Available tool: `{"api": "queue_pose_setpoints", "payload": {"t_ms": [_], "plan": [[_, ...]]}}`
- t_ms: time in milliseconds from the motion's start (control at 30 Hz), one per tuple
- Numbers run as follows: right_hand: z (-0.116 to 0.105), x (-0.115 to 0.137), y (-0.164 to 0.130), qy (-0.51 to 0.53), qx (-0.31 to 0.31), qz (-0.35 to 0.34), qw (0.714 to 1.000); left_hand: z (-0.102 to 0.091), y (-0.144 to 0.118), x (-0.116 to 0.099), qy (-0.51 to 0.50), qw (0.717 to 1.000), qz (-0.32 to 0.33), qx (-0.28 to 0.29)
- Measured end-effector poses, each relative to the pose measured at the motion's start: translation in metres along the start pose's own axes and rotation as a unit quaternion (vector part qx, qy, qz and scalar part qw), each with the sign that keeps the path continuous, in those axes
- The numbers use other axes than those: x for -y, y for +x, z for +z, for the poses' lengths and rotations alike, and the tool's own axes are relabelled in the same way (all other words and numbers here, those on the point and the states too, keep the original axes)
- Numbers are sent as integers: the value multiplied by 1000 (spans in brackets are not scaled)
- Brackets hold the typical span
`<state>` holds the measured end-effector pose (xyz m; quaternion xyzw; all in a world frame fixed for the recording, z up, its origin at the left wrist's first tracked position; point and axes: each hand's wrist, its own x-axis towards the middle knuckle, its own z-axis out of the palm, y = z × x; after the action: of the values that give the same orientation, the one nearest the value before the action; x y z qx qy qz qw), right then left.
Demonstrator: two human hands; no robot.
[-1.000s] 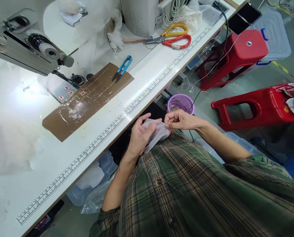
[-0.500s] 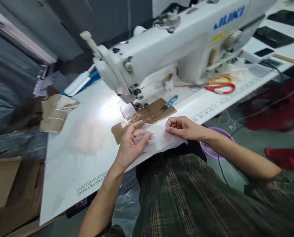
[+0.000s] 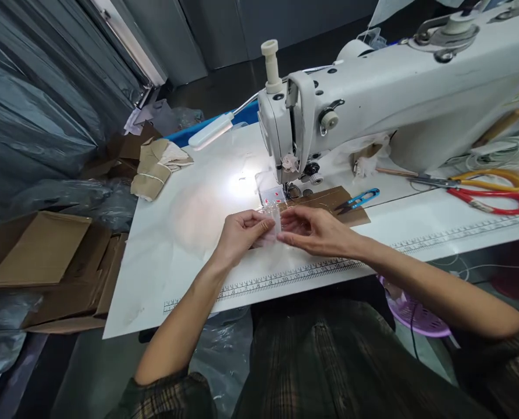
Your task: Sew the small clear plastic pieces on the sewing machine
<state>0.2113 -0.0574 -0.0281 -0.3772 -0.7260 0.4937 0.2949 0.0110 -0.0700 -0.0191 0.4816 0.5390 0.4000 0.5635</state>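
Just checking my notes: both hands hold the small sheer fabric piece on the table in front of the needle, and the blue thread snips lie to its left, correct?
Not quite. The head view shows the blue thread snips to the right of the sheer fabric piece, on the brown patch. The left hand and right hand do hold it.

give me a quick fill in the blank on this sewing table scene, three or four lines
1. Both hands, the left hand and the right hand, pinch a small piece of sheer white ____ between them.
2. The hands work just in front of a white sewing ____.
3. The small thread snips on the brown cardboard sheet have ____ handles.
4. A printed ____ runs along the front edge of the table.

Missing words: fabric; machine; blue; ruler
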Motion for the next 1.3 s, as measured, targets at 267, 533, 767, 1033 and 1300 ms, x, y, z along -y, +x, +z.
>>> {"api": "queue_pose_setpoints", "payload": {"t_ms": [267, 533, 767, 1033, 1300], "plan": [[4, -7, 1, 222, 182, 57, 956, -10, -15, -29, 117, 984, 101, 83], [-32, -13, 25, 264, 242, 160, 920, -12, 18, -48, 131, 986, 7, 106], [-34, -16, 42, 50, 208, 136, 967, -24, 37, -47, 133, 983, -34, 120], [-23, -6, 44, -89, 158, 12, 983, -20, 31, -43, 97, 977, -30, 190], [-32, -14, 36, -131, 107, -30, 985, -64, -7, -61, 113, 984, 21, 139]]}}
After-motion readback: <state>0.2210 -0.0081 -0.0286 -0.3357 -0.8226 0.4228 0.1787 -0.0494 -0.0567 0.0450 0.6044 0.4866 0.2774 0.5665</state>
